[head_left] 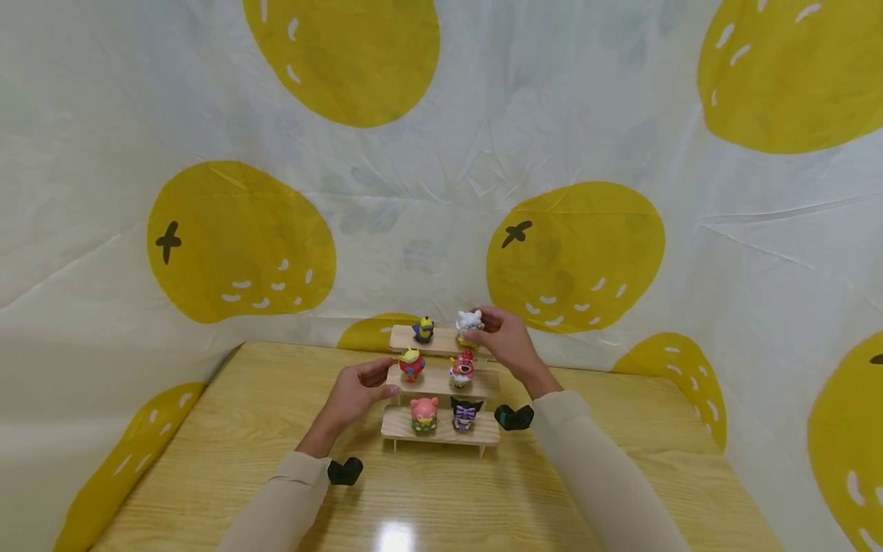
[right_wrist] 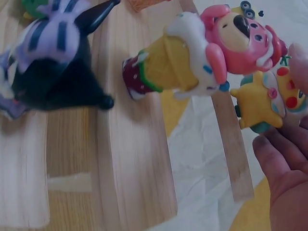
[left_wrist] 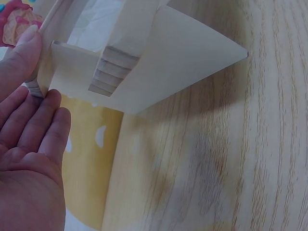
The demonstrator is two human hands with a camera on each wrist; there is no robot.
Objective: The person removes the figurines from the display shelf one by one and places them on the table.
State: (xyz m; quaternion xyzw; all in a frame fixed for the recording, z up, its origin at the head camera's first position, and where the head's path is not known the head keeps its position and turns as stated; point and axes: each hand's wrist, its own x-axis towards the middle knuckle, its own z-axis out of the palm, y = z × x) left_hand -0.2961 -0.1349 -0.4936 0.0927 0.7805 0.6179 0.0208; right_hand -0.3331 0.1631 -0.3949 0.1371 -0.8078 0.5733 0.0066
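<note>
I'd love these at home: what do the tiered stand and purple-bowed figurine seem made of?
The tiered stand looks like pale, matte wood, from its visible grain. The purple-bowed figurine is probably smooth plastic or vinyl, given slight sheen on its dark ear.

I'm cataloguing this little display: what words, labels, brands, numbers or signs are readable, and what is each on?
None can be read in any view.
Toy figures: no lettering or numbers show.
Wooden stand: no label shows.
Cloth: printed fruit, no letters.
Right wrist's black gadget: a greenish patch, too small to make out.
</note>
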